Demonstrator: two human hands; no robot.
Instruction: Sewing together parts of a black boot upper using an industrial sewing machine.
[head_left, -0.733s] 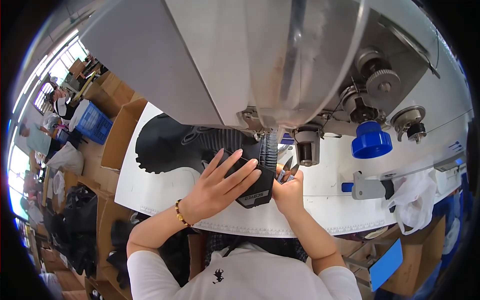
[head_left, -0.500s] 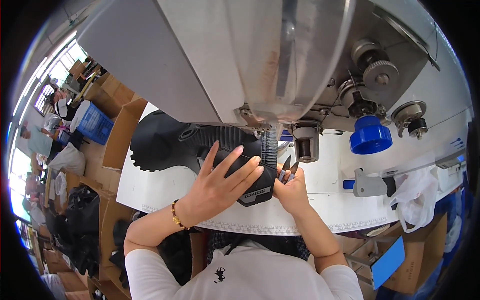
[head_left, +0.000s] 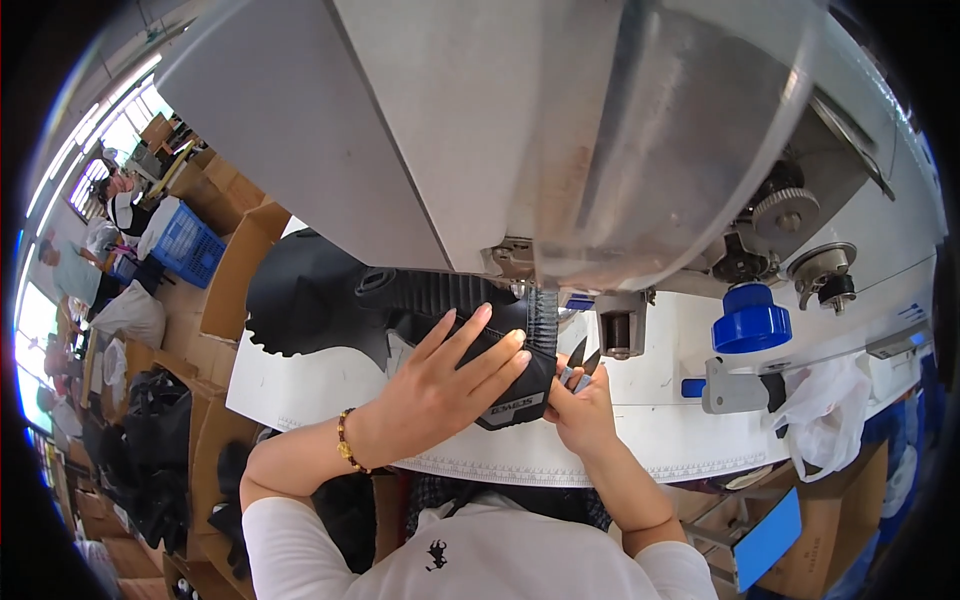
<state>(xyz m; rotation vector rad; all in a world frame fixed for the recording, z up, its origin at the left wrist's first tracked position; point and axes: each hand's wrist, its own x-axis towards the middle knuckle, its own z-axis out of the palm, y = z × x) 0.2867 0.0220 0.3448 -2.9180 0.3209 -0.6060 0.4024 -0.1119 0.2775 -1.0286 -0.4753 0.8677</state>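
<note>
A black sewn piece (head_left: 310, 295), with ribbed panels and a scalloped left end, lies under the head of a sewing machine (head_left: 420, 130). It looks like a boot upper, but I cannot tell for sure. My left hand (head_left: 430, 385) rests on it, fingers stretched and spread, below the ribbed band. Beside its right edge, my right hand (head_left: 585, 415) is closed around thread snips (head_left: 568, 377) with dark blades pointing up. The right thumb reaches the piece's edge near a grey label (head_left: 515, 410). The needle area is partly hidden by the clear guard.
The white machine table (head_left: 300, 385) has a ruler along its curved front edge. A blue knob (head_left: 752, 325) and a plastic bag (head_left: 825, 415) are at the right. Cardboard boxes (head_left: 240, 270) and a blue crate (head_left: 185, 245) stand left. People work at the far left.
My view has shifted, so the machine head looks larger. The black piece has slid slightly left and turned a little beneath my left hand. My right hand still holds the snips.
</note>
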